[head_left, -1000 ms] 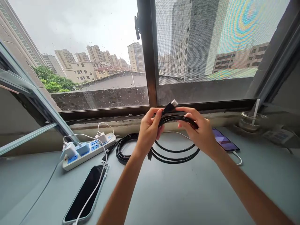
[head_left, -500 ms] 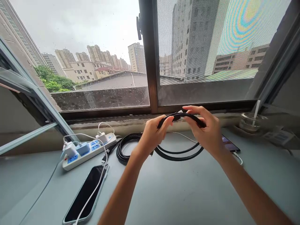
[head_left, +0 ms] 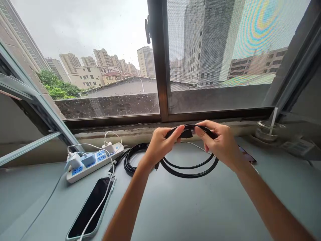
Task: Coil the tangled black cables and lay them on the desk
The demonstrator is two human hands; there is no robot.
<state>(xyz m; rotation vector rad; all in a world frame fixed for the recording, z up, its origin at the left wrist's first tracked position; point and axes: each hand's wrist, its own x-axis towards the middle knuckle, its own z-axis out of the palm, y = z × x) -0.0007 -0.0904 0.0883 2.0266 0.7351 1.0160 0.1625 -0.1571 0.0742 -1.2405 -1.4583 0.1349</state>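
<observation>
Between my two hands a black cable is gathered into a loop, held above the grey-blue desk. My left hand pinches the top left of the loop, thumb lying along the strands. On the right side my right hand grips the same loop with thumb and fingers. A dark plug with a light metal tip shows between the hands, just under the upper strands. Another dark cable end hangs below my left hand. Fingers hide parts of the strands.
Left of my hands lies a second coiled black cable. Farther left are a white power strip with chargers and a phone crossed by a white cord. Another phone lies behind my right wrist. A lidded cup with a straw stands back right.
Both hands have come down slightly, and the loop's lower curve hangs lower. My right fingers have closed in on the strands, and the dark plug shows more clearly.
</observation>
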